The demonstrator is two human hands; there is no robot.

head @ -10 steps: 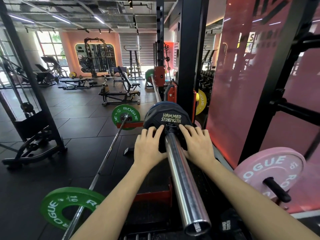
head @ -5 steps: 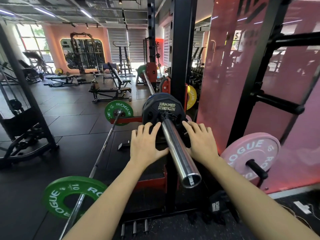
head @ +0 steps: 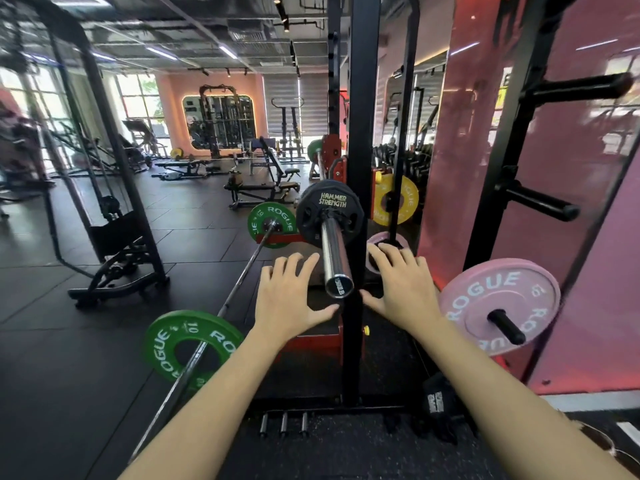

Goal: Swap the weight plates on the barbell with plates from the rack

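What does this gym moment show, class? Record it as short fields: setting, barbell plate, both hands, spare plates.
setting: gym, power rack
barbell sleeve: chrome sleeve pointing toward the camera
barbell plate: black Hammer Strength plate seated far up the sleeve
left hand: open, fingers spread, touching nothing, left of the sleeve
right hand: open, fingers spread, touching nothing, right of the sleeve
spare plates: pink Rogue plate on a rack peg; yellow plate behind the upright

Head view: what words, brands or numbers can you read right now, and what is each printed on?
"HAMMER STRENGTH": black round plate on the chrome barbell sleeve.
"ROGUE", "10": near green plate on the floor barbell.
"ROGUE", "10": far green plate.
"ROGUE", "10": pink plate on the rack peg.
"ROGUE": yellow plate, partly hidden.
Sleeve end-cap print and the black floor item's label: too blurred.
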